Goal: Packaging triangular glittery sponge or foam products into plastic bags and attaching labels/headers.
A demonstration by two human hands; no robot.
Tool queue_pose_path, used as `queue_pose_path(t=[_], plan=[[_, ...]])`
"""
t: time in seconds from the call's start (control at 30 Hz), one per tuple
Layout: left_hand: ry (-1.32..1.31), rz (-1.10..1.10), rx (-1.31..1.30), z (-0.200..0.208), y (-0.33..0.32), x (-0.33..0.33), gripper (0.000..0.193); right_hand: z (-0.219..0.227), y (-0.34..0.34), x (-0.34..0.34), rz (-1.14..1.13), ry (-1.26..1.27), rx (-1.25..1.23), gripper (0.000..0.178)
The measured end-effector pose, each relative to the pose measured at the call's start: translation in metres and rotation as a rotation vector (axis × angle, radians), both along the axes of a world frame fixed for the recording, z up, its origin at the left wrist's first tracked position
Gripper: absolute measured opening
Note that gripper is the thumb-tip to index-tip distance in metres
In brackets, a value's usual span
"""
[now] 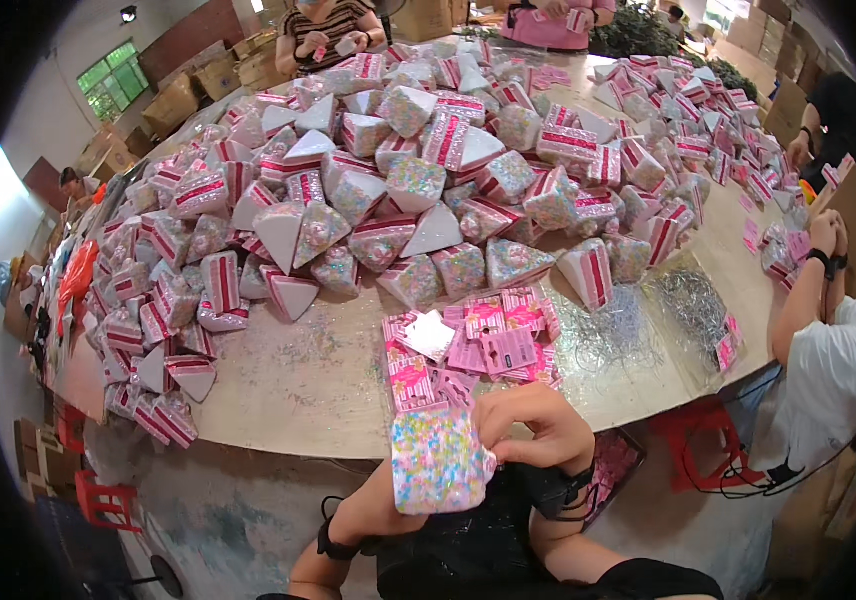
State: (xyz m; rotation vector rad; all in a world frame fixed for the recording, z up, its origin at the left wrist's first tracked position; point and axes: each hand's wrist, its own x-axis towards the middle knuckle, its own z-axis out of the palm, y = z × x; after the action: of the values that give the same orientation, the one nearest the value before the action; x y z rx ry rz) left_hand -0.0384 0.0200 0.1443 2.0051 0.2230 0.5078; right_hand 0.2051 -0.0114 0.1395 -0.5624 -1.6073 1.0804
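Note:
In front of me is a toy cake slice (438,465), its face covered in pastel sprinkle dots. My left hand (384,490) holds it from behind and the left, with its fingers mostly hidden by the slice. Thumb and forefinger of my right hand (538,425) are pinched together at the slice's right edge, beside a small pale pink bump; what they pinch is too small to make out. Just beyond the hands lies a pile of pink cardboard tags (488,345), with a white one (429,335) face up among them.
A large heap of wrapped cake slices (418,185) covers the table's (288,400) middle and far side. Bundles of thin silvery ties (693,310) lie right of the tags. Co-workers sit at the right (818,360) and far side. Red stools (703,440) stand below.

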Motion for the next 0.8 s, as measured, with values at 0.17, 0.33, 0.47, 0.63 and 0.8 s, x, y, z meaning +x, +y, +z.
queue_pose_path(t=[0.17,0.33,0.47,0.63,0.8], plan=[[-0.012,0.096,0.041,0.007,0.002,0.011,0.045,0.001,-0.004,0.000,-0.036,-0.023,-0.001,0.006],[0.143,0.191,0.226,-0.005,0.006,0.004,0.041,-0.004,-0.002,0.000,0.088,0.101,0.036,0.006],[0.083,0.300,-0.077,-0.008,0.002,0.005,0.038,0.005,-0.004,0.010,0.075,-0.054,0.037,0.010],[0.009,0.480,0.122,-0.013,0.012,-0.001,0.028,-0.005,-0.004,-0.007,0.002,0.175,0.015,0.013],[-0.224,0.606,0.348,-0.040,0.030,-0.011,0.027,-0.005,-0.015,-0.022,-0.155,0.714,-0.091,0.018]])
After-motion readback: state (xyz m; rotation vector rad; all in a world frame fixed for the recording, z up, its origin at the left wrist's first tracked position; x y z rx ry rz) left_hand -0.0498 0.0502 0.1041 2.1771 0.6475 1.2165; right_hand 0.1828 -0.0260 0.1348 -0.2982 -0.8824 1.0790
